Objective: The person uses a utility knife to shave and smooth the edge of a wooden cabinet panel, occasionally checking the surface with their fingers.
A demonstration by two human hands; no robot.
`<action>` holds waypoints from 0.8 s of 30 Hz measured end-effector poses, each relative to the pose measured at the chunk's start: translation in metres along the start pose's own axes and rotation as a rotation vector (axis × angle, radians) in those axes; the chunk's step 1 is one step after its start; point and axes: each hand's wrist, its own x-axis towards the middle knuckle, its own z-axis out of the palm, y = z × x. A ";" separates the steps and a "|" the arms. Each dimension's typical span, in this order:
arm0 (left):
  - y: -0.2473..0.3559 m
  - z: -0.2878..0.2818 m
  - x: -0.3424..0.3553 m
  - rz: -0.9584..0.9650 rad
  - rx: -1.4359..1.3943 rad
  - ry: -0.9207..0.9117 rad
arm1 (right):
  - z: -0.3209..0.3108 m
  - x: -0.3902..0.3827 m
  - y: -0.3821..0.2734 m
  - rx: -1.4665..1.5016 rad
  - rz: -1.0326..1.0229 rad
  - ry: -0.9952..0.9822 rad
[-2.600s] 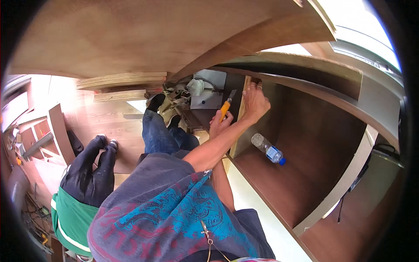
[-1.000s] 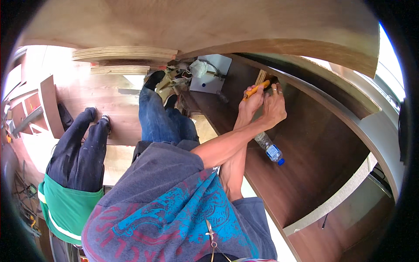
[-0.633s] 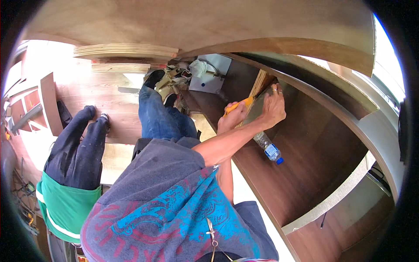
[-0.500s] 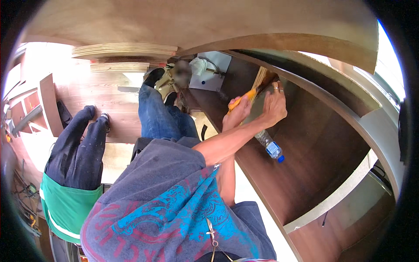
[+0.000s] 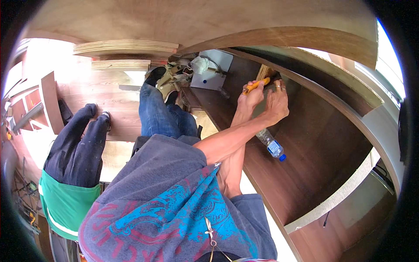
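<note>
My right hand (image 5: 250, 97) is closed round an orange utility knife (image 5: 257, 86); its blade is too small to make out. The knife lies close to the light, layered edge of a plywood strip (image 5: 264, 70) at the far side of a dark brown panel (image 5: 305, 153). My left forearm crosses over the right one. Fingers stretched and slightly bent, my left hand (image 5: 276, 105) rests just right of the knife, by the panel's far edge, with a ring on one finger. Below the left wrist lies a clear plastic bottle (image 5: 274, 147) with a blue cap.
A large wooden board (image 5: 209, 22) spans the top. Stacked boards (image 5: 126, 49) stand at the far left. A whitish plate (image 5: 212, 70) lies beyond my hands. On the left a person in green (image 5: 70, 205) is close by. A pale curved edge strip (image 5: 336, 196) borders the panel.
My right hand has moved away from me and to the right with the utility knife, nearer the left hand. My left hand has hardly shifted.
</note>
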 end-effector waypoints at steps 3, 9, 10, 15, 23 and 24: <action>0.003 0.003 -0.002 0.022 0.021 -0.053 | -0.011 -0.003 -0.004 0.032 0.001 0.012; 0.000 0.009 -0.002 0.031 0.012 -0.025 | -0.035 -0.070 0.009 0.012 0.057 0.125; -0.001 0.009 -0.002 0.036 0.000 -0.015 | -0.038 -0.082 0.010 -0.024 0.047 0.124; -0.002 0.017 -0.005 0.067 -0.059 0.042 | -0.039 -0.092 0.013 -0.260 -0.079 0.060; 0.002 0.009 -0.007 0.034 -0.053 0.006 | -0.013 -0.004 -0.005 -0.069 -0.113 0.005; 0.002 0.010 -0.011 0.036 -0.068 -0.002 | -0.016 0.002 -0.004 -0.071 -0.109 0.019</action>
